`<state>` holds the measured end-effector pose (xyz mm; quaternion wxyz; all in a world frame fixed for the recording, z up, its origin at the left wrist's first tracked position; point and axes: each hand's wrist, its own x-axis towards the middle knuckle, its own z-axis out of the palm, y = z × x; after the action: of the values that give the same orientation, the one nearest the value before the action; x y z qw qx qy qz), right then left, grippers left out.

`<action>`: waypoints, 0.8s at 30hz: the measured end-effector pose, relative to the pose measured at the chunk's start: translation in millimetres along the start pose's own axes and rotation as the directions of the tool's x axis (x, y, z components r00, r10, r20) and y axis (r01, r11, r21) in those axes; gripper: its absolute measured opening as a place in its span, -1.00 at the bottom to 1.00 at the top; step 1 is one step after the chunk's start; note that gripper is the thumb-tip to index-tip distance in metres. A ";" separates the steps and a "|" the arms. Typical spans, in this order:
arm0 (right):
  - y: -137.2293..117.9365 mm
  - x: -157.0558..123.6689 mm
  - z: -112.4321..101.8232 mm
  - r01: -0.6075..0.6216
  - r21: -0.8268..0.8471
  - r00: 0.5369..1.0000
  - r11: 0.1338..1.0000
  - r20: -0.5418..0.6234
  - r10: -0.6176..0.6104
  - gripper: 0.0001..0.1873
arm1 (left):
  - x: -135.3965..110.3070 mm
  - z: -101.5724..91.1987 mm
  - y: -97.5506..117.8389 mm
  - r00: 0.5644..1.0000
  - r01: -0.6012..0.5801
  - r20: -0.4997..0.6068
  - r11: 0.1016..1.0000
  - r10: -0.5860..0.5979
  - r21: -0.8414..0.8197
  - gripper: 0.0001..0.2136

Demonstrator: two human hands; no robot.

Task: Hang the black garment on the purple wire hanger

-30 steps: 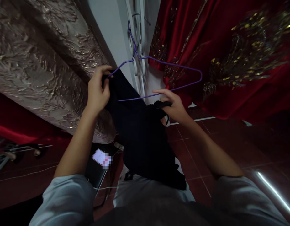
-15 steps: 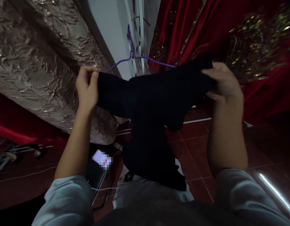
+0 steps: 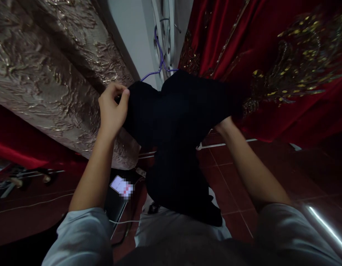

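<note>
Nearest the camera, low in frame, pale sleeves (image 3: 79,236) and light trousers (image 3: 171,229) sit under the lower end of a black garment (image 3: 179,122), which hangs down to lap level. Both arms reach up and apart, one to each shoulder of the cloth, so it spreads wide across the view.

L side: left hand (image 3: 112,107) is pinched shut on the garment's upper left edge, thumb and fingers closed on the fabric, prob. to hold that shoulder on the wire. R side: right hand is up inside or behind the cloth; only the wrist shows, so can't tell whether it's gripping or flat. Looks like it props the other shoulder from within.

Just beyond, a purple wire hanger (image 3: 159,55) pokes out above the collar; hook goes up to white metalwork (image 3: 166,33) on the pale wall (image 3: 132,33), rest hidden under the black cloth.

Around: a phone w/ lit screen (image 3: 121,186) and a thin white cable (image 3: 123,221) lie on the dark red tile floor (image 3: 237,177) below the left arm. Crowding in: gold-grey brocade fabric (image 3: 48,70) hanging at left, right by the left hand; red embroidered garment (image 3: 270,66) at right, touching or just behind the black cloth's right end. Tight gap between the two.
</note>
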<state>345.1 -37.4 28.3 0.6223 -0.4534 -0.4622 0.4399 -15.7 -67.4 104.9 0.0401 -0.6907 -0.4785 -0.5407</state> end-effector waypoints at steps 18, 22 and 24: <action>-59.2 -35.3 -16.5 -0.034 -0.094 0.674 0.995 0.733 0.092 -0.56 | -5.1 11.4 -28.3 0.996 0.061 -0.065 0.997 -0.064 -0.048 -0.95; -36.5 -34.9 -5.4 0.064 -0.152 0.634 0.986 0.769 0.077 -0.44 | -13.7 0.2 -9.0 0.998 0.053 0.029 0.970 -0.048 -0.236 -0.83; -19.5 -39.9 18.6 0.307 -0.245 0.686 0.920 0.727 -0.036 -0.28 | -18.4 -0.6 14.4 0.990 0.035 0.139 0.933 0.017 -0.357 -0.76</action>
<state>322.1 -76.9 43.2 0.3448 -0.3053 -0.7765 0.4300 -5.2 -86.8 97.4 -0.1226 -0.7204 -0.3767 -0.5694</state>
